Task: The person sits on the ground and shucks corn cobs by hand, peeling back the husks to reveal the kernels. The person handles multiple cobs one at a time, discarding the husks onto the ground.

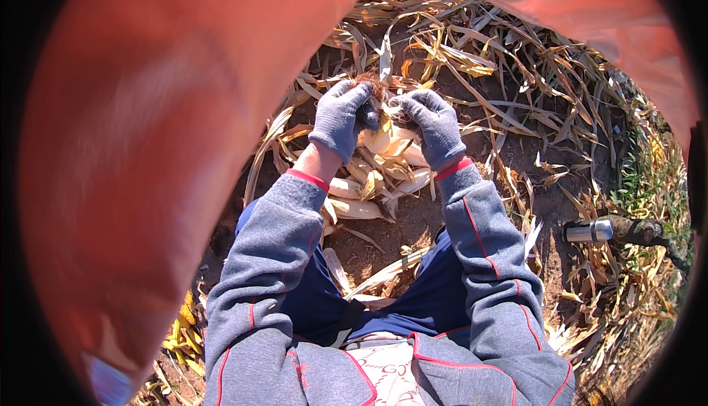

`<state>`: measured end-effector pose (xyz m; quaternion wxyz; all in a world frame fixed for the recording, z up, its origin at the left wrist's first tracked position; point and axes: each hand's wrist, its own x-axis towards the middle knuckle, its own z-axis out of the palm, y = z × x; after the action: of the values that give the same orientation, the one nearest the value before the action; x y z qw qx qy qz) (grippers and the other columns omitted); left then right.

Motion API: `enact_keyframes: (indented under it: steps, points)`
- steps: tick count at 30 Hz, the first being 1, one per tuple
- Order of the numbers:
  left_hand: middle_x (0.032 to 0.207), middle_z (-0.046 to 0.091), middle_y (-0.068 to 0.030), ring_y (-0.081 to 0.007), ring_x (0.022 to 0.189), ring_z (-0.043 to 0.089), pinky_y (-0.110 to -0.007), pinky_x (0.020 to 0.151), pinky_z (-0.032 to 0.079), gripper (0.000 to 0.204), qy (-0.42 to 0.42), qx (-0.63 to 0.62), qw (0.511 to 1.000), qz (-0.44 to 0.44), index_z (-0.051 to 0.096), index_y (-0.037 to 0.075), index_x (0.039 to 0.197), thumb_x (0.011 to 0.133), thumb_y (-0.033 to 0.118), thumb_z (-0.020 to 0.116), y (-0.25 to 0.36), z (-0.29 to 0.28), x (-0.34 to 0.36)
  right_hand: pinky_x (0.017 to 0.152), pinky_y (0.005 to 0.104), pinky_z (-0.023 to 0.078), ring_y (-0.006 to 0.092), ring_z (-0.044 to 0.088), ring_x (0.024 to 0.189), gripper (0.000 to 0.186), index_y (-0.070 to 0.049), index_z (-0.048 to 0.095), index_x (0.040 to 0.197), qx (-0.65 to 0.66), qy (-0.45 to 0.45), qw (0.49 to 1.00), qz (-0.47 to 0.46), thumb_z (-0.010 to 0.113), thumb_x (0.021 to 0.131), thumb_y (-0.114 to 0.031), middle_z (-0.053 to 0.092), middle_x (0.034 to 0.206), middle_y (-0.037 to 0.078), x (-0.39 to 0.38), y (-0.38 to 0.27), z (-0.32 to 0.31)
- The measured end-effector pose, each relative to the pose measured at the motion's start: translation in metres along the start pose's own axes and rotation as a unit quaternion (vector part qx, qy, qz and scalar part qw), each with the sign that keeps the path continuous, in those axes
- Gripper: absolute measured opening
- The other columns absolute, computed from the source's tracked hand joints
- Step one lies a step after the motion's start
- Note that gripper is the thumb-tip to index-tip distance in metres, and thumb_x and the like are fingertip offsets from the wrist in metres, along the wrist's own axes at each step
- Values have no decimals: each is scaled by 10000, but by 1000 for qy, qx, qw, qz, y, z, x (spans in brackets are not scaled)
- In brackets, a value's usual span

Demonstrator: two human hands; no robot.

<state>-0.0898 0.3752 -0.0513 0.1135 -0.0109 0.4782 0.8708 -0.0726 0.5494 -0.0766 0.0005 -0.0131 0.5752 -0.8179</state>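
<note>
Grey knitted fabric covers both hands, which meet over a pale, straw-coloured ear of corn (378, 139) with a tuft of reddish-brown silk (374, 85) at its far end. The left hand (341, 120) grasps the ear near that tuft, its fingers curled and its thumb turned inward. Just beside it, the right hand (434, 127) has its fingers bent against whitish, papery husk strands (395, 106); how tightly they pinch, I cannot tell. The ear is above a loose heap of cream-coloured ears in their husks (358, 207), which lies on brown soil (413, 218) in front of knees in dark blue trousers (413, 295). Dry, tan stalks and leaves (509, 85) tangle beyond the hands and down the right side, where a silver, cylindrical metal flask (588, 230) lies near a patch of green plants (638, 185). Bright yellow bare cobs (184, 337) are gathered at the lower left, well apart from the hands. A glossy orange-red sheet (140, 133), close to the camera, hides much of the left side and the upper corners.
</note>
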Motion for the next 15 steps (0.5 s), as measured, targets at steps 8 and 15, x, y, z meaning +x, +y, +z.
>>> enact_keyframes:
  steps: [8,15]
  points:
    - [630,528,-40,-107,468,505,-253,427,464,117,126,-38,988,76,545,55,800,901,111,564,24,-12,3,568,269,507,129,625,637,119,-37,606,929,-320,47,946,-16,572,893,-146,618,704,66,11,1,-49]
    - [660,545,-18,-87,478,501,-223,415,443,85,101,-33,994,40,559,51,828,906,80,541,34,-17,1,836,401,490,315,640,944,274,-105,659,985,-572,113,806,100,651,802,-308,673,970,161,18,19,-78]
